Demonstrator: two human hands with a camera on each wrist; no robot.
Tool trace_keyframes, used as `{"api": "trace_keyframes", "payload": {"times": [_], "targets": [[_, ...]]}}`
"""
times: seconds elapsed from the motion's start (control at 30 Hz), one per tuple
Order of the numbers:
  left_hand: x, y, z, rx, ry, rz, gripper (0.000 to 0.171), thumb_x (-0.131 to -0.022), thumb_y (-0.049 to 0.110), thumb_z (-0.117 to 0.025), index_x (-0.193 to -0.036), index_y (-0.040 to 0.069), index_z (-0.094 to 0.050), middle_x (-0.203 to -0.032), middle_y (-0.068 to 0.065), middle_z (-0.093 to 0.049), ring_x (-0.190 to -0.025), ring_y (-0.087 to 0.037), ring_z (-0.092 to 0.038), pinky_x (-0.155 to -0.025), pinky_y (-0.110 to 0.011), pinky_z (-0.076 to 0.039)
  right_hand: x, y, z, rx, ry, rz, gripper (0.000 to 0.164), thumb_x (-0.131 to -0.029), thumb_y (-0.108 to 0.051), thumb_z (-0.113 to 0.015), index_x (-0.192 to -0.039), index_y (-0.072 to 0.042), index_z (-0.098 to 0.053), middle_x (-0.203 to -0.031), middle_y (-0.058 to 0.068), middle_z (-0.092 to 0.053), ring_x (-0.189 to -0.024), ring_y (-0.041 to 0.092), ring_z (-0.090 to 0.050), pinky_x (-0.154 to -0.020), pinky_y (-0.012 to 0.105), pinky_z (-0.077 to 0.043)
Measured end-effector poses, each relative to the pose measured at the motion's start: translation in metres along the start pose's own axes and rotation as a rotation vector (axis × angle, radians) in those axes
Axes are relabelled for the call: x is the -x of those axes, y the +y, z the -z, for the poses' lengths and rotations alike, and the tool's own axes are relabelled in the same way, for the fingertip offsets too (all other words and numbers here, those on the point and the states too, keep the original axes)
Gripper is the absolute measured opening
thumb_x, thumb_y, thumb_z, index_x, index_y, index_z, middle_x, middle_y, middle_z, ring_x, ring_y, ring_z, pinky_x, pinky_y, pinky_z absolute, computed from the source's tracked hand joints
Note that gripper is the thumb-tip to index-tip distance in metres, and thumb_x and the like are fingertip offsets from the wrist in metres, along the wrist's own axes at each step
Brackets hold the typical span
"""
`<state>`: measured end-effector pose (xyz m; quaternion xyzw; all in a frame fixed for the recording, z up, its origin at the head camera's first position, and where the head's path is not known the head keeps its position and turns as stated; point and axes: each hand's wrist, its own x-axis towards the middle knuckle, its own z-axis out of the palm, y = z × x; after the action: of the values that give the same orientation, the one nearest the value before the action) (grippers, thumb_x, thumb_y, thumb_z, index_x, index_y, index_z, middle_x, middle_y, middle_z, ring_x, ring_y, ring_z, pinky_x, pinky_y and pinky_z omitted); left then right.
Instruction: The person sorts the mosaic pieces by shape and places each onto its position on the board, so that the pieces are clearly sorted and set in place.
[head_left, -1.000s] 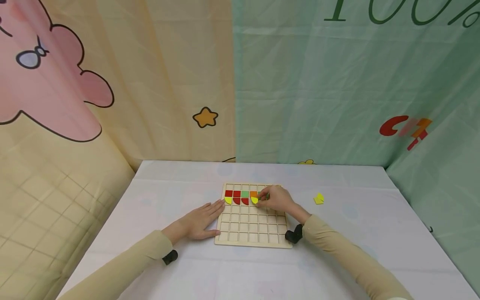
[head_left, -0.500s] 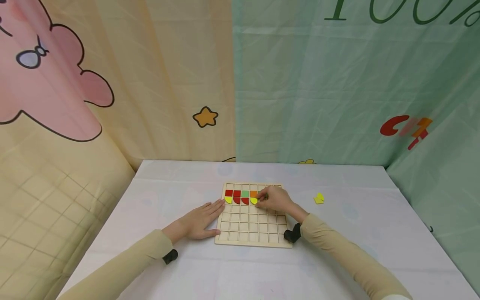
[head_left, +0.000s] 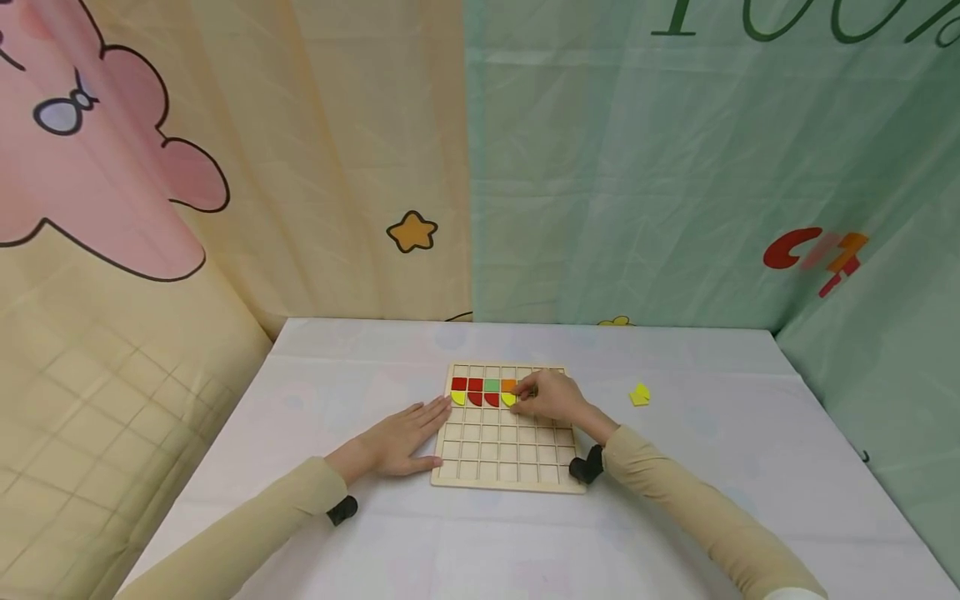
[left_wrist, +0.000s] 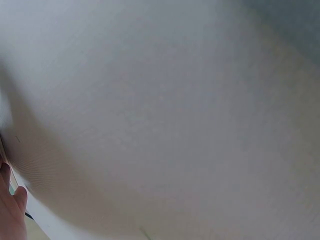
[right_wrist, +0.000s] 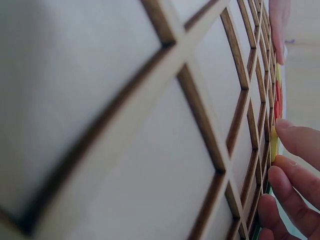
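A wooden grid board (head_left: 498, 485) lies on the table. My left hand (head_left: 397, 440) rests flat, fingers straight, with its fingertips and thumb at the board's left edge. My right hand (head_left: 551, 396) is over the upper right of the grid, its thumb and fingers pinching a yellow quarter-circle tile (head_left: 508, 399) in the second filled row. In the right wrist view the yellow tile (right_wrist: 274, 142) shows between the fingertips. Green edges show beneath the other fingers; whether held or lying in the grid, I cannot tell. Red square tiles (head_left: 467, 384), a green square (head_left: 492, 385) and an orange square (head_left: 508, 385) sit above.
Loose yellow pieces (head_left: 640, 395) lie on the white-covered table (head_left: 480, 542), right of the board. Red quarter-circle tiles (head_left: 483, 399) and another yellow one (head_left: 458, 398) fill cells in the second row. A printed curtain (head_left: 600, 167) stands behind the table.
The yellow tile under my right fingertips has shifted slightly to sit squarer in its cell. My left hand stays put on the board's edge.
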<state>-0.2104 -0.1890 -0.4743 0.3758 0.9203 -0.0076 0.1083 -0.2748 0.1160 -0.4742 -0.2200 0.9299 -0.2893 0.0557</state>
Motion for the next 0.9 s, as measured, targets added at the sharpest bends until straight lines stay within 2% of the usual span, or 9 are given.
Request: {"api": "trace_keyframes", "payload": {"times": [0.9], "targets": [[-0.0012, 0.0004, -0.0002, -0.012, -0.002, -0.003, 0.084, -0.096, 0.061, -0.035, -0.154, 0.004, -0.014, -0.163, -0.010, -0.010, -0.151, -0.022, -0.010, -0.121, -0.041, -0.020, 0.0005, 0.0004, 0.0005, -0.006, 0.010, 0.016, 0.022, -0.080, -0.031, -0.078, -0.097, -0.017, -0.075, -0.082, -0.008, -0.070, -0.067, 0.003, -0.057, -0.063, 0.023, -0.047]]}}
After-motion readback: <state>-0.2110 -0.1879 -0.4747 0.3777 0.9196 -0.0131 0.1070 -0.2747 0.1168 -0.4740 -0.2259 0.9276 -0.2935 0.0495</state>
